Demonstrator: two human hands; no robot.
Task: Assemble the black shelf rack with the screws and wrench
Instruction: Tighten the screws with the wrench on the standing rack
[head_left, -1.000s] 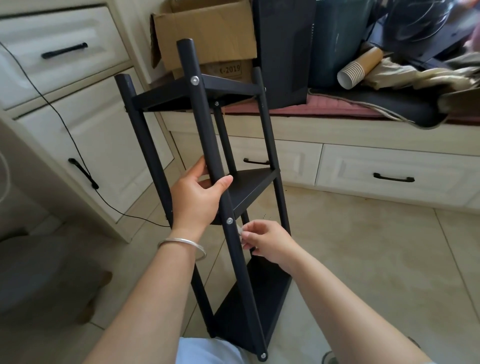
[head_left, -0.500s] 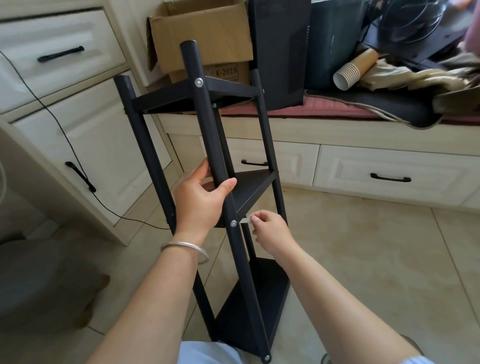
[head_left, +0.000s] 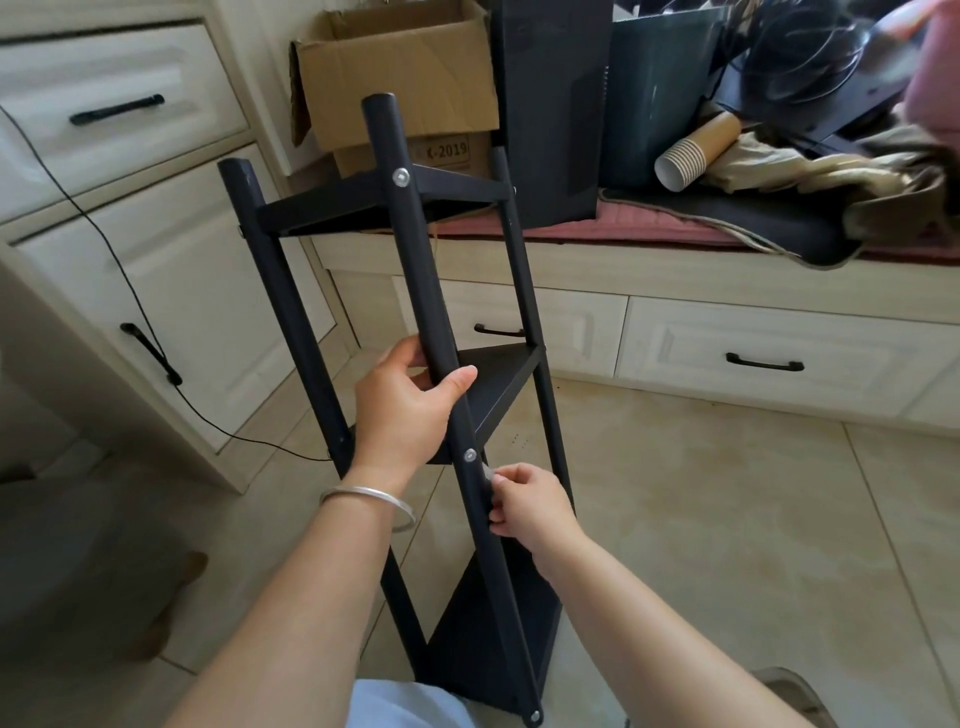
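Observation:
The black shelf rack stands upright on the tiled floor, with three poles and three triangular shelves. Silver screws show on the near pole at the top shelf, the middle shelf and the foot. My left hand grips the near pole just above the middle shelf, thumb across the front. My right hand is beside the pole just below the middle screw and pinches a small silver wrench, mostly hidden by the fingers.
White cabinets stand to the left, with a black cable hanging down them. A drawer bench behind carries a cardboard box, black panels, a paper cup stack and cloth. Bare tile floor lies to the right.
My right hand has moved down and in against the near pole, below the middle screw, still holding the small silver wrench. My left hand has kept its grip on the pole.

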